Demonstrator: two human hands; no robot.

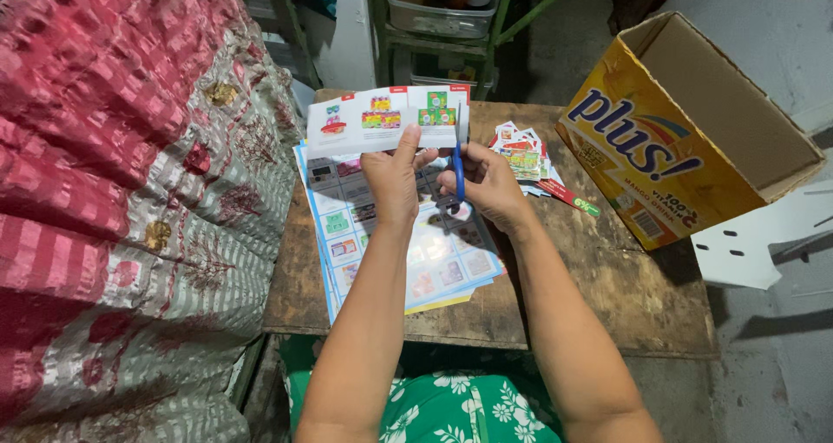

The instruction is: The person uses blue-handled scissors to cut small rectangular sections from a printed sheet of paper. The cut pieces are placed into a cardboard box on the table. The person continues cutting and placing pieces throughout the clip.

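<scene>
Head view looks down on my left hand [392, 176] pinching a printed paper strip [388, 118] above the wooden table [607, 269], while my right hand [488, 184] grips blue scissors [457, 161] at the strip's right end. Cut pieces [523, 158] lie right, near a yellow carton [685, 126].

Printed sheet [386, 120] held above wooden table [607, 278], left hand [392, 178] under it, right hand [486, 183] with scissors [457, 161] just right. Sheet stack [408, 252] on table beneath hands. Cut-out pile [523, 157] right of hands; cardboard box [685, 131] at far right. Draped cloth [130, 191] left of table.
</scene>
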